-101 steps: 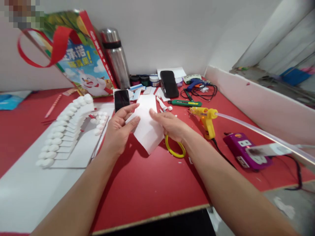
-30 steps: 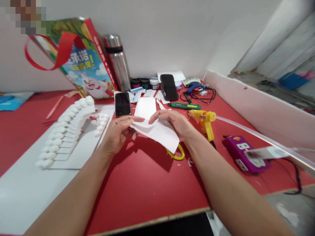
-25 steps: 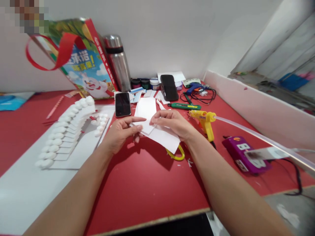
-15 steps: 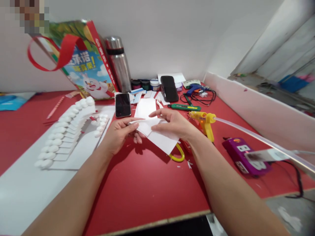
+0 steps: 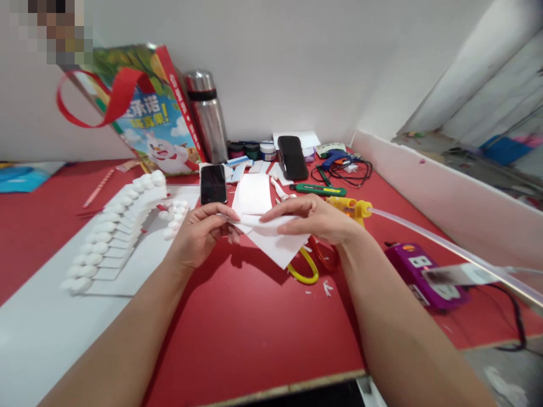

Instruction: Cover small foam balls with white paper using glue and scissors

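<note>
A piece of white paper (image 5: 278, 249) is held above the red table, with a fold along its upper edge. My left hand (image 5: 199, 233) pinches its left end between thumb and fingers. My right hand (image 5: 320, 220) grips the upper right part, thumb in front and fingers along the fold. Behind the paper lies a white strip (image 5: 255, 192). Below my right hand, a yellow loop handle (image 5: 313, 272) and a red loop handle (image 5: 327, 261) stick out, the rest hidden. To the left stands a white stepped model (image 5: 127, 226) edged with round white pieces.
A yellow glue gun (image 5: 356, 207) with a long clear stick lies right, past a green cutter (image 5: 320, 190). Two phones, one a black phone (image 5: 292, 158), a steel flask (image 5: 207, 118) and a printed box (image 5: 156, 118) line the back. A purple power strip (image 5: 424, 277) sits right.
My right hand has shifted right along the paper, and its fingers have moved onto the upper fold. The paper's upper edge now lies flatter and straighter. My left hand keeps its pinch.
</note>
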Demonstrator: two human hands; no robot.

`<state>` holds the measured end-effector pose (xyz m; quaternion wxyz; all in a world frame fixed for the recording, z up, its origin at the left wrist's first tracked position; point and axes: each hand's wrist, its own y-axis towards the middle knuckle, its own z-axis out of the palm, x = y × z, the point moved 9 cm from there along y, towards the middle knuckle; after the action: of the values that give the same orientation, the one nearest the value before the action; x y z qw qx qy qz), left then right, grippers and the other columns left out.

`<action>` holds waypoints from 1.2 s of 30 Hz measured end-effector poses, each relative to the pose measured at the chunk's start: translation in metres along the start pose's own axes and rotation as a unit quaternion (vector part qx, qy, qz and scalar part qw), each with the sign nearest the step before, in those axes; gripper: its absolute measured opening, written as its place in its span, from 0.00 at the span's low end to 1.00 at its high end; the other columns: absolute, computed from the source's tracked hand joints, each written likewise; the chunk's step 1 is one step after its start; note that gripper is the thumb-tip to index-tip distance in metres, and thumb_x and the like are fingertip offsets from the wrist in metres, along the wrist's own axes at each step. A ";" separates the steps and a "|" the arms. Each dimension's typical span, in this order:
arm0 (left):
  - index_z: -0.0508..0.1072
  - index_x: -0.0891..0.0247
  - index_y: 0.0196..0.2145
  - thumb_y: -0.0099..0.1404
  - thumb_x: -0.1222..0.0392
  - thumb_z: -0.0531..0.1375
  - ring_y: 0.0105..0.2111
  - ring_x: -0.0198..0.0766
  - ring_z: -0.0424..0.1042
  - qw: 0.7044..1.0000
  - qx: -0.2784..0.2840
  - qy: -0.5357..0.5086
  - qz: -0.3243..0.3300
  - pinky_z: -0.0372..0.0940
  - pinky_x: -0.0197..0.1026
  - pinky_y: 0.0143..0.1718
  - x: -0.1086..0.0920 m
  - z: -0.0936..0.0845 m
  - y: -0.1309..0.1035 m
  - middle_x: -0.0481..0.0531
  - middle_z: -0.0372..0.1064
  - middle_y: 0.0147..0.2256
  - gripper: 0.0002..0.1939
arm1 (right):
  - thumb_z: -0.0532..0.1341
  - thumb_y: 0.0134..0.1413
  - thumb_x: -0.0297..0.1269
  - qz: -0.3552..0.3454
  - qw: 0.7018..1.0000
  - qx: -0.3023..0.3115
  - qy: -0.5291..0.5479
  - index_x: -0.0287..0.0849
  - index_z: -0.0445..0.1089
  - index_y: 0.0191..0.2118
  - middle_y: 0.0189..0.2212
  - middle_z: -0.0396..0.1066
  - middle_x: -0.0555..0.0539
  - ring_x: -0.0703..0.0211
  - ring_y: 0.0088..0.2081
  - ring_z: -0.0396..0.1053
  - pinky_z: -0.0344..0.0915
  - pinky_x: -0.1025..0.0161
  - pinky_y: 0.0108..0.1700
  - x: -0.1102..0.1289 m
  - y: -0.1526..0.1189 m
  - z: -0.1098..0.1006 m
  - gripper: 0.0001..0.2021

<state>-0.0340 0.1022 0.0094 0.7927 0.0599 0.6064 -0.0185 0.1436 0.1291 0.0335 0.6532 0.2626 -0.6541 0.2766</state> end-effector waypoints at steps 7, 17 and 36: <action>0.77 0.64 0.27 0.62 0.65 0.60 0.20 0.35 0.71 0.993 0.086 0.073 -0.023 0.64 0.36 0.25 0.007 0.016 -0.008 0.50 0.72 0.20 0.07 | 0.59 0.66 0.53 0.076 0.979 -0.027 0.188 0.37 0.76 0.46 0.42 0.80 0.37 0.53 0.41 0.79 0.76 0.59 0.43 -0.024 0.009 0.015 0.22; 0.73 0.63 0.29 0.66 0.65 0.57 0.24 0.32 0.66 0.980 0.072 0.183 0.018 0.59 0.37 0.27 -0.003 0.023 -0.008 0.48 0.69 0.25 0.08 | 0.64 0.61 0.54 0.138 0.975 0.081 0.154 0.41 0.70 0.38 0.24 0.72 0.50 0.68 0.20 0.63 0.60 0.68 0.24 -0.039 0.013 0.068 0.19; 0.81 0.66 0.43 0.62 0.60 0.63 0.16 0.27 0.58 0.991 -0.064 0.102 -0.056 0.50 0.32 0.18 0.010 -0.006 -0.001 0.48 0.72 0.22 0.13 | 0.71 0.48 0.33 0.056 0.990 -0.120 -0.047 0.41 0.74 0.52 0.33 0.77 0.49 0.61 0.33 0.73 0.68 0.65 0.38 -0.019 0.010 0.004 0.23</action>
<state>-0.0372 0.1025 -0.0017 0.7268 -0.0240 0.6862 -0.0180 0.1342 0.1329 0.0138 0.6323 0.1577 -0.7261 0.2193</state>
